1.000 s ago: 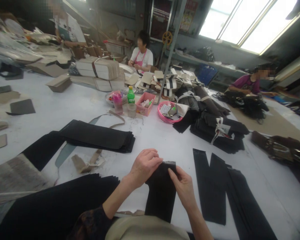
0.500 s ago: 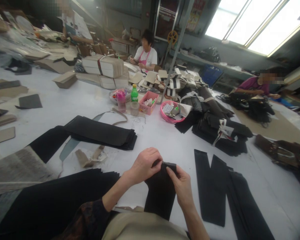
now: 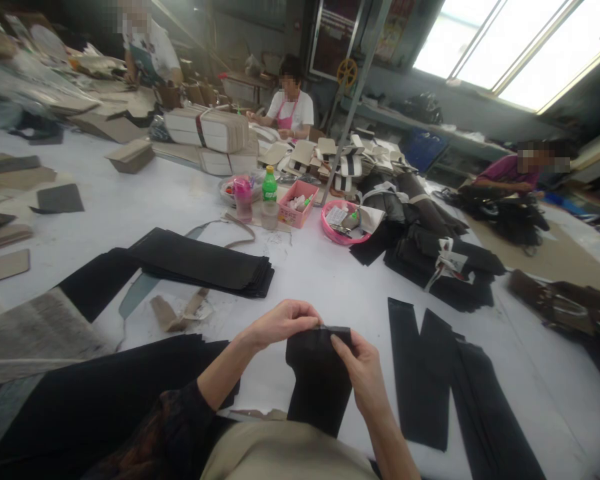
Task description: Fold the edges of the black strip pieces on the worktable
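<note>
At the near edge of the white bench [image 3: 330, 280], both hands hold one black fabric strip [image 3: 316, 380] by its top end, rest of it hanging toward the lap. Left hand [image 3: 280, 323] fingers closed, pinching the strip's upper left corner. Right hand [image 3: 363, 370] fingers closed on the upper right edge, thumb on top. Just right of it, more black strips [image 3: 430, 373] lie flat on the bench. Left of the hands, a stack of black pieces [image 3: 200, 263] and paper scraps [image 3: 180, 310]. Toward the bench middle: green bottle [image 3: 269, 184], pink box [image 3: 294, 208], pink basket [image 3: 344, 223]. Other people sit at the far edge.
</note>
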Available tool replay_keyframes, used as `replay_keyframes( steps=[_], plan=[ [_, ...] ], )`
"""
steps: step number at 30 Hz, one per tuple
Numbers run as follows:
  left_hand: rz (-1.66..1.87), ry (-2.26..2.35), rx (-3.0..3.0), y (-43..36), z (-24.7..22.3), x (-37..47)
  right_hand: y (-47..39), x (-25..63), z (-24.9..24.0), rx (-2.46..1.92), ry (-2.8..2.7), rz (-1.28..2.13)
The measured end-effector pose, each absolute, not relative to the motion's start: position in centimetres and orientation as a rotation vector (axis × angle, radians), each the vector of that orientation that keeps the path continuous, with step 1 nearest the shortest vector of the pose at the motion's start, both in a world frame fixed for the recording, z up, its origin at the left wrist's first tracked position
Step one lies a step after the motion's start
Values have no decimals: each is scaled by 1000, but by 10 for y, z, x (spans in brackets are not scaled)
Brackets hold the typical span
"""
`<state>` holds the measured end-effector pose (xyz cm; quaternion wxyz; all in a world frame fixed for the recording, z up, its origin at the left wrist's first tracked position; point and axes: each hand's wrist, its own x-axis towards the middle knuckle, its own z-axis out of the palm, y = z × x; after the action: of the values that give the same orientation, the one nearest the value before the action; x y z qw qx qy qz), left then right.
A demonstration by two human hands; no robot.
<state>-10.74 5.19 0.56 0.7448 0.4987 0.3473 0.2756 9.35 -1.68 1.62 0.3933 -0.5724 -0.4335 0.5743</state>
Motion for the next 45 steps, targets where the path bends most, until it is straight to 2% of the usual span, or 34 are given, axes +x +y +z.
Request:
replay_keyframes(
  steps=[5, 12, 31, 45],
  plan=[
    [758, 842, 1215, 57, 6, -116, -18, 94, 16, -1482, -1126, 1442],
    [598, 885, 1583, 53, 10, -103, -14, 89, 16, -1505, -1256, 1401],
    [490, 759, 1188, 65, -8, -109, -11, 89, 14, -1500, -1317, 1472],
    [422, 762, 1283, 73, -6, -124, -14, 75, 21, -1548, -1379, 1479]
  ],
)
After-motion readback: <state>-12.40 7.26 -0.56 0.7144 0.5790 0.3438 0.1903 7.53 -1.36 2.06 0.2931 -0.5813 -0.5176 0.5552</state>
